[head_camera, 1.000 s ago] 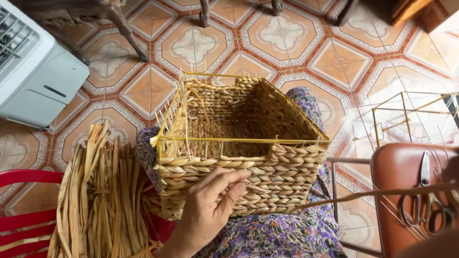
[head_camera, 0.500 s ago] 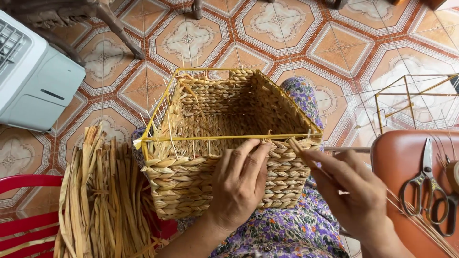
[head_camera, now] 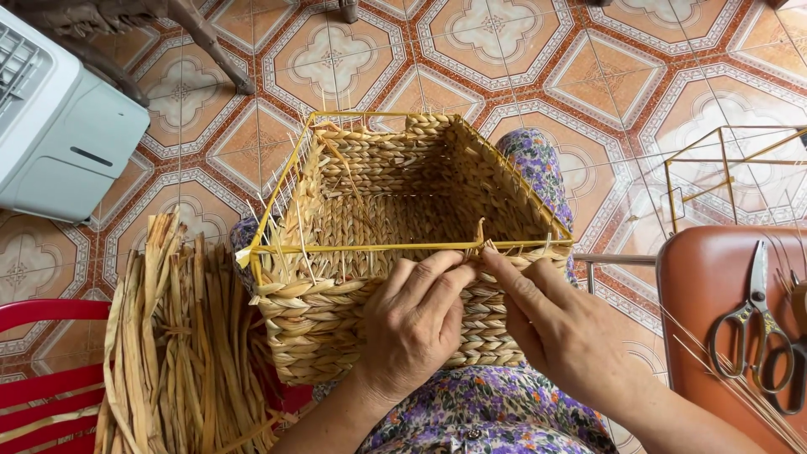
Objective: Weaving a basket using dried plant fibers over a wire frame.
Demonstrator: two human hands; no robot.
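Note:
A square woven straw basket [head_camera: 336, 319] with a yellow wire frame rests on my lap, over a purple floral garment. My left hand [head_camera: 412, 324] lies flat against the basket's near wall, fingertips at the top rim. My right hand [head_camera: 559, 328] meets it there, thumb and forefinger pinching a thin straw strand [head_camera: 480, 231] that sticks up at the rim. Thin pale sticks poke up along the top edge of the basket.
A bundle of dried straw strips [head_camera: 181, 345] lies on a red plastic chair [head_camera: 38, 378] at the left. Scissors [head_camera: 748, 319] sit on an orange-brown stool [head_camera: 706, 277] at the right, beside an empty yellow wire frame [head_camera: 723, 168]. A white appliance [head_camera: 63, 126] stands on the patterned tiled floor.
The right hand came in from the right and closed on the strand at the rim. The left hand slid up the near wall to meet it.

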